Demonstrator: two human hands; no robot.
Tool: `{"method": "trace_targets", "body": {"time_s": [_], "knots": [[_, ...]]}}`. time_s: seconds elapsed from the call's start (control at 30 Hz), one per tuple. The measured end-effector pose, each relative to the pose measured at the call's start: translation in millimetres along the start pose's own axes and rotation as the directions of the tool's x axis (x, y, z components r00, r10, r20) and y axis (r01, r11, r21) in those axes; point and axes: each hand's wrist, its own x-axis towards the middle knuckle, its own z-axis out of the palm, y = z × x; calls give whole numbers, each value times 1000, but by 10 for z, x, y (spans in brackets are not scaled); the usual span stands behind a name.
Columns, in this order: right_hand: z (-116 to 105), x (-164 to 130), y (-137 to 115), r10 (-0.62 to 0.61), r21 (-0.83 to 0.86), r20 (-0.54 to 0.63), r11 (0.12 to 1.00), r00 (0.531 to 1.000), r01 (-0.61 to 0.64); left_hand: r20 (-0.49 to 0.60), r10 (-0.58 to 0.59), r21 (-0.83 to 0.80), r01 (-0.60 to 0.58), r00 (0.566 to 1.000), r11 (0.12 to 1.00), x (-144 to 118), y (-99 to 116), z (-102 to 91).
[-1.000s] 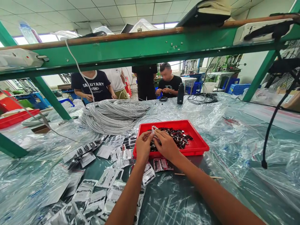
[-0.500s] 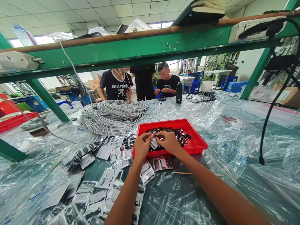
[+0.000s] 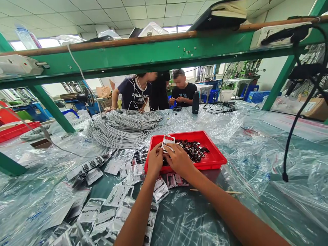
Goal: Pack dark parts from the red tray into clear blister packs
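Observation:
Both my hands meet over the near left part of a red tray (image 3: pixel 217 158). Between them stands a small clear plastic bag (image 3: pixel 169 139) with white and red print. My left hand (image 3: pixel 155 160) grips the bag's left side, its fingers curled. My right hand (image 3: pixel 176 158) lies across the bag's front, fingers closed on it; the lower part of the bag is hidden behind them. Inside the tray lie several small black shiny parts (image 3: pixel 196 150), loose in a heap. Left of my forearms, many filled flat bags (image 3: pixel 119 194) with dark contents and white print are spread over the table.
A large coil of grey cable (image 3: pixel 120 126) lies behind the tray on the left. A black bottle (image 3: pixel 195 102) stands farther back. A green beam (image 3: pixel 153 51) crosses overhead, and a black cable (image 3: pixel 289 147) hangs at the right. Two seated people and a third person are across the table.
The bag has turned upright and up between my hands, its printed face showing. My right hand has shifted slightly left and flattened over it. A person opposite has leaned right.

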Motion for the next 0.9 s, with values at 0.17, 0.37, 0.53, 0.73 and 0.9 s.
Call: {"method": "trace_targets", "body": {"time_s": [0.17, 0.37, 0.53, 0.73, 0.9], "knots": [[63, -33, 2, -4, -74, -4, 997, 1000, 4, 12, 8, -37, -7, 1000, 999, -28, -27, 17], [67, -37, 15, 35, 2, -27, 999, 999, -35, 6, 43, -42, -43, 999, 998, -32, -29, 7], [70, -24, 22, 187, 269, -93, 950, 978, -156, -13, 60, -132, -61, 998, 989, -34, 4, 11], [37, -1, 131, 347, 463, -35, 837, 937, -292, 78, 69, -40, -66, 995, 997, -55, 61, 11], [24, 24, 232, 418, 537, 36, 758, 908, -371, -31, 10, 46, -9, 999, 999, -22, 87, 22]]}}
